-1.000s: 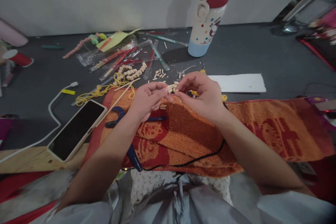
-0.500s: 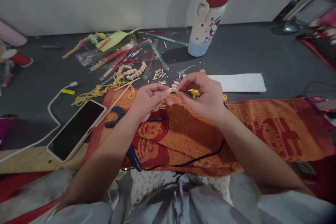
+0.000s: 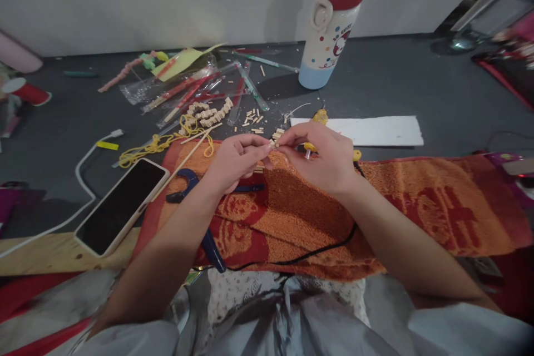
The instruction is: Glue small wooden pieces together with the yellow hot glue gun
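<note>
Above the near edge of the orange towel [image 3: 308, 200], both my hands meet at small cut pieces of wooden stick [image 3: 274, 144]. My left hand [image 3: 240, 161] pinches them between thumb and forefinger. From the other side, the closed fingertips of my right hand [image 3: 323, 153] touch the same pieces; whether they grip a separate one is hidden. More short stick pieces [image 3: 252, 118] lie scattered just beyond. Behind my right hand a yellow tool [image 3: 320, 116] with a black cord is mostly covered. A blue-handled tool [image 3: 212, 250] rests on the towel, partly under my left forearm.
A chain of joined stick pieces [image 3: 214, 114] lies by yellow yarn [image 3: 146, 147]. Farther back are plastic-wrapped sticks [image 3: 183, 92] and an upright bottle [image 3: 329, 39]. A white strip [image 3: 384, 130] lies at right, a phone [image 3: 123, 206] and white cable [image 3: 85, 175] at left.
My right hand has turned slightly and lowered a little, its fingertips moving left, closer to my left fingertips. The stick pieces between them have shifted slightly.
</note>
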### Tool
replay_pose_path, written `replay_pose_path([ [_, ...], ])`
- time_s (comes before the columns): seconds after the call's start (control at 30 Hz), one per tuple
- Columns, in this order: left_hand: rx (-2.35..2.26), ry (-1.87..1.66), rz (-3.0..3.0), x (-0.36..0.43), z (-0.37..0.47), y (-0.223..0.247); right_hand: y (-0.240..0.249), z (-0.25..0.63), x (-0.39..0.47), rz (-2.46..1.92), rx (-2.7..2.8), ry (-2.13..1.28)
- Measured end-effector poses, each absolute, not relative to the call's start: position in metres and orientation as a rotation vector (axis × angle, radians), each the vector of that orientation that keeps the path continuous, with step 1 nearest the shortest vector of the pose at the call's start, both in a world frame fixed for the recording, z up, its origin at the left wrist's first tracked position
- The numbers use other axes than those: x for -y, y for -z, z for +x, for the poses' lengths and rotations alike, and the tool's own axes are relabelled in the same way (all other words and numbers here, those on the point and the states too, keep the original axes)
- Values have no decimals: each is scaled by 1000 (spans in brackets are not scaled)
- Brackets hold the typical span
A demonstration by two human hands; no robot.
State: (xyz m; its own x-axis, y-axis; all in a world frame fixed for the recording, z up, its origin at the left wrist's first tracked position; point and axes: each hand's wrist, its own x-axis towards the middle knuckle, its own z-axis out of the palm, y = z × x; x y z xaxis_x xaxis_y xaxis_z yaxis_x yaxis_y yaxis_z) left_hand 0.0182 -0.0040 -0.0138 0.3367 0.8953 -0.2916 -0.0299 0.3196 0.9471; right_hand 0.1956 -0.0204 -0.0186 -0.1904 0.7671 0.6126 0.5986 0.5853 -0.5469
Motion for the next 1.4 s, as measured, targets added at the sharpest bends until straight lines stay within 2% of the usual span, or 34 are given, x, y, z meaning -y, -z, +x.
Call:
replay_pose_path([
  [0.43,-1037,-788,1052,6,19,10,19,200,12,-882,1975,-91],
  [0.83,-1024,-780,1068,6,19,11,20,198,12,-908,1956,-251],
  [1.4,-1051,-804,1116,5,18,16,24,197,11,-936,1899,-246],
])
